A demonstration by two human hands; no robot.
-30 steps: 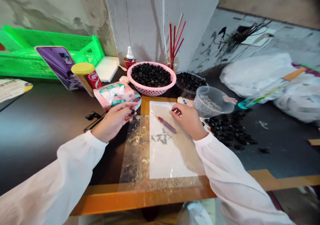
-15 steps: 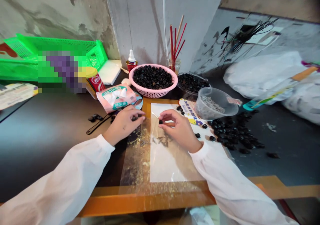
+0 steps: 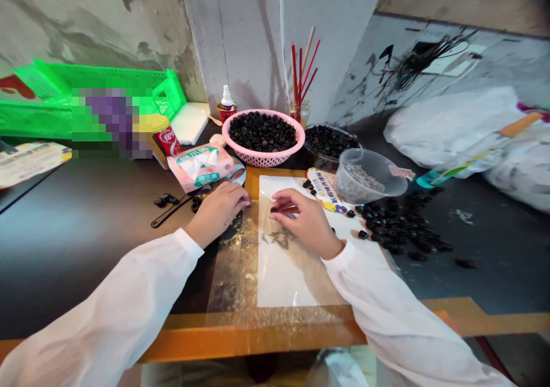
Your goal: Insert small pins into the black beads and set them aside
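Note:
My right hand [image 3: 304, 221] rests over the white sheet [image 3: 292, 272] and pinches a small black bead [image 3: 274, 209] between thumb and fingers. A thin screwdriver [image 3: 267, 196] lies under that hand, only its metal tip showing. My left hand [image 3: 220, 210] is curled on the taped table left of the sheet, fingers pressed together; what it holds is hidden. A little heap of tiny metal parts [image 3: 279, 239] lies on the sheet below my right hand. Both arms wear white sleeves.
A pink basket [image 3: 263, 158] and a clear bowl [image 3: 330, 141] hold black beads. A clear tub [image 3: 369, 176] holds small metal bits, with loose beads [image 3: 399, 226] beside it. Tissue pack [image 3: 201, 166], red can [image 3: 165, 141], green crate [image 3: 51, 98] and plastic bags [image 3: 455, 126] stand around.
My right hand left the far side of the sheet, came in over the screwdriver and now pinches a black bead. My left hand slid slightly right toward the sheet.

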